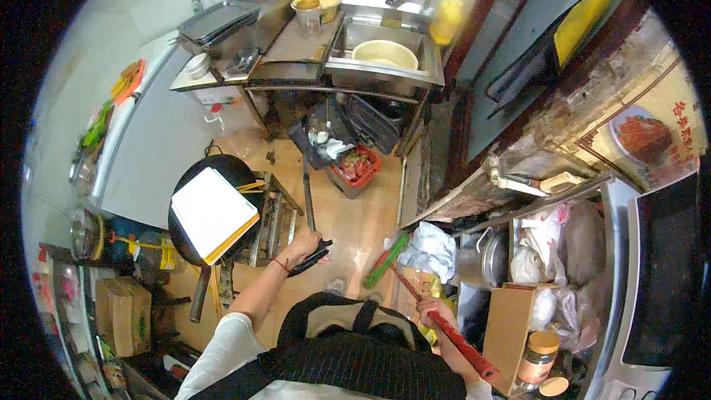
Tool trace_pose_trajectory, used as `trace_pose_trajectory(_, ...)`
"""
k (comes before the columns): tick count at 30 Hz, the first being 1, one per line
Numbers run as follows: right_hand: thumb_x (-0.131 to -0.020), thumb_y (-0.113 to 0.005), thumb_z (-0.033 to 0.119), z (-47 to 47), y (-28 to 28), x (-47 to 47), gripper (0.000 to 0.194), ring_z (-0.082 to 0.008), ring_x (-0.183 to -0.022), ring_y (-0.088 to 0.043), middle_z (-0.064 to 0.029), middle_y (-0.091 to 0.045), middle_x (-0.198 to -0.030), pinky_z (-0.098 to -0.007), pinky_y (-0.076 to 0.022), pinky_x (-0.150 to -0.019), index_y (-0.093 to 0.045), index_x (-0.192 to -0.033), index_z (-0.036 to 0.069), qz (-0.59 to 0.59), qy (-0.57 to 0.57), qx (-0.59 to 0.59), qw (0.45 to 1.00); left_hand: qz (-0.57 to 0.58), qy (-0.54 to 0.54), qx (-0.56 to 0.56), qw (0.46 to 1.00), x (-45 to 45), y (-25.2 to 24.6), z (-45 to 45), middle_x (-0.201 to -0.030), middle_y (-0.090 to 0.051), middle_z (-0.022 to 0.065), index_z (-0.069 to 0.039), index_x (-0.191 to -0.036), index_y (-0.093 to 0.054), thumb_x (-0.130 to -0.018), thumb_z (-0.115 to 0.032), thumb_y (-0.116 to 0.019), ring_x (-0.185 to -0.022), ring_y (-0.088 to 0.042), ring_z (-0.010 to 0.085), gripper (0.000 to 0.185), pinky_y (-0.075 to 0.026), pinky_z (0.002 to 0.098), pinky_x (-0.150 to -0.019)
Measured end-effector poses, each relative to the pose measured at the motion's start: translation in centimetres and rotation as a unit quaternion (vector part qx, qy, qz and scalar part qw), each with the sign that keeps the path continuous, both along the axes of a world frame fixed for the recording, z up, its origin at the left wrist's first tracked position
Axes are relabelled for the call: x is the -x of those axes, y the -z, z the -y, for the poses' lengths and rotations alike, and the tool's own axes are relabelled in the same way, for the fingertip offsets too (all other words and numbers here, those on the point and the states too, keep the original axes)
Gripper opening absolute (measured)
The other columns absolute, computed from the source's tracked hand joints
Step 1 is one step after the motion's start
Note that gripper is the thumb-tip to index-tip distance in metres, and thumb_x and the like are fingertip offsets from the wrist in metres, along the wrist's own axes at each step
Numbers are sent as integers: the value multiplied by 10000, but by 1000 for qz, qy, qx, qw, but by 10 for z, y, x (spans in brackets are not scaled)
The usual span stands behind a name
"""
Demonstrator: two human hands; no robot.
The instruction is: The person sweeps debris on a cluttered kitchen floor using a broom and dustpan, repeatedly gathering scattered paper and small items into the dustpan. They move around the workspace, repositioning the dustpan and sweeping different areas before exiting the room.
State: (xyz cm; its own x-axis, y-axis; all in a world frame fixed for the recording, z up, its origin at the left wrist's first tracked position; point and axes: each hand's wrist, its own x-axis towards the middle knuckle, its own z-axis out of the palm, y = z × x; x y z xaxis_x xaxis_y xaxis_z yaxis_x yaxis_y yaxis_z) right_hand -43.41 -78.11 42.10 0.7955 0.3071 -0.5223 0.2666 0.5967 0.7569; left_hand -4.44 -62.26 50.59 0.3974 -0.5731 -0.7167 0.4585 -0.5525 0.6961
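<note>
My left hand (304, 245), with a red cord at the wrist, is closed around a dark long-handled tool (309, 194), perhaps a dustpan. Its shaft runs up toward a black bin liner (305, 136) below the sink. My right hand (436, 311) grips the red handle (452, 336) of a broom. The broom's green head (386, 261) rests low beside a pale blue plastic bag (430, 247), a little ahead of my feet. Between the two hands lies wood-look floor (358, 222).
A wok (183, 178) bearing a white square lid or board (214, 211) stands left, its handle jutting out. A red basket (369, 164) of scraps sits under the steel sink (383, 39). Right are a steel pot (489, 258), an open cardboard box (508, 322) and a glass jar (537, 364).
</note>
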Motion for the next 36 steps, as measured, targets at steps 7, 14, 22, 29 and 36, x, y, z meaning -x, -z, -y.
trace_pose_trajectory(7, -884, -486, 72, -19, 1, -37, 203, -94, -437, -453, -27, -458, -586, -204, -441, -428, -419, -696, 37, -65, 21, 22, 997, 433, 407, -202, 778, -31, 71, -26, -794, -629, 279, 163, -974, -457, -862, -59, -510, -773, -668, 357, 255, -548, 417, -617)
trace_pose_trajectory(14, -906, -491, 115, -30, -11, -56, 249, -81, -416, -426, -9, -447, -567, -194, -417, -397, -415, -677, 52, -57, -35, 55, 996, 407, 269, -253, 835, -46, 111, -33, -919, -635, 278, 93, -1096, -337, -828, -18, -551, -849, -663, 373, 361, -540, 441, -730)
trace_pose_trajectory(22, -906, -459, 97, -46, -26, -59, 234, -98, -423, -443, -21, -450, -575, -210, -431, -408, -413, -684, 42, -66, 22, 25, 997, 395, 266, -225, 850, -56, 137, -6, -883, -649, 216, 69, -1068, -389, -850, -46, -527, -797, -675, 325, 282, -542, 417, -659)
trace_pose_trajectory(29, -897, -487, 103, -59, -27, -55, 223, -116, -398, -450, -30, -477, -557, -225, -405, -406, -436, -691, 34, -92, 1, 56, 994, 49, -159, 0, 986, -66, 182, -17, -760, -627, 197, 48, -904, -561, -865, -118, -576, -683, -655, 275, 171, -492, 392, -553)
trace_pose_trajectory(36, -898, -494, 106, -64, -20, -39, 240, -102, -370, -438, -7, -447, -520, -210, -415, -416, -438, -677, 32, -90, -35, 70, 993, 366, 1, -142, 920, -33, 136, -24, -837, -622, 254, 57, -995, -559, -893, -148, -551, -758, -630, 391, 230, -481, 436, -634)
